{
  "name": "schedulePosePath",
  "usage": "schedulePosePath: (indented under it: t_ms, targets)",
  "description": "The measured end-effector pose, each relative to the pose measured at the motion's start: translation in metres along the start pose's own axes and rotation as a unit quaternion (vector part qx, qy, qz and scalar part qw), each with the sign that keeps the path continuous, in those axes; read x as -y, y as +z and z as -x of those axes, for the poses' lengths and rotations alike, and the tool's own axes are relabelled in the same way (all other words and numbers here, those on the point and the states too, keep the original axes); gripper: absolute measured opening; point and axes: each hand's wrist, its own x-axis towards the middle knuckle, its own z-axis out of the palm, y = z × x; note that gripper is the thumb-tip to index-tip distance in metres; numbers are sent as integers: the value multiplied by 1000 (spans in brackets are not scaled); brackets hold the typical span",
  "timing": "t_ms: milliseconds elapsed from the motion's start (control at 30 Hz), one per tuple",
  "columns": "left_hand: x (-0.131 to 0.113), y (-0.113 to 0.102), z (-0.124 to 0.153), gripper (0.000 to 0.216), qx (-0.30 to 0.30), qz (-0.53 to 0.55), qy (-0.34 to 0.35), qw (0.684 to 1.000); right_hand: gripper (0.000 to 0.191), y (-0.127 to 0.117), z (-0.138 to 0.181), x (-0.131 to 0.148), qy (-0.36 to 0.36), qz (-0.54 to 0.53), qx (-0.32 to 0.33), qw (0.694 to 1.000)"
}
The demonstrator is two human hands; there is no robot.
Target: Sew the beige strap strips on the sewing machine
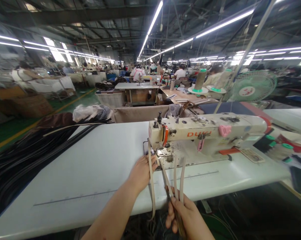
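At the needle end of the sewing machine [188, 135], my left hand [141, 171] rests on the table with its fingers together, pressed on a narrow beige strap beside the presser foot [163, 152]. Another beige strap [151, 180] passes over the back of that hand and hangs past the table's front edge. Nearer to me, my right hand [184, 213] is closed round several beige straps [175, 176]. One of them runs up to the presser foot, while the other ends stand loose above my fingers. The fingertips of my left hand are partly hidden.
Long black strips [12, 173] drape over the table's left side. Behind the white table [90, 170] stand a plastic bag [90, 112] and a beige bin [140, 114]. Thread cones [200, 81] and a green fan [255, 86] are at the right. People work farther back.
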Motion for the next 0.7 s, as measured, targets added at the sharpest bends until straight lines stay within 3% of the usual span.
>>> schedulePosePath:
  t_ms: [400,700]
  targets:
    - [2,2,1,44,7,-13,-4,1000,74,10,-6,8,1,1,38,999]
    - [2,1,1,45,14,-19,-11,1000,63,23,-15,19,-3,4,45,999]
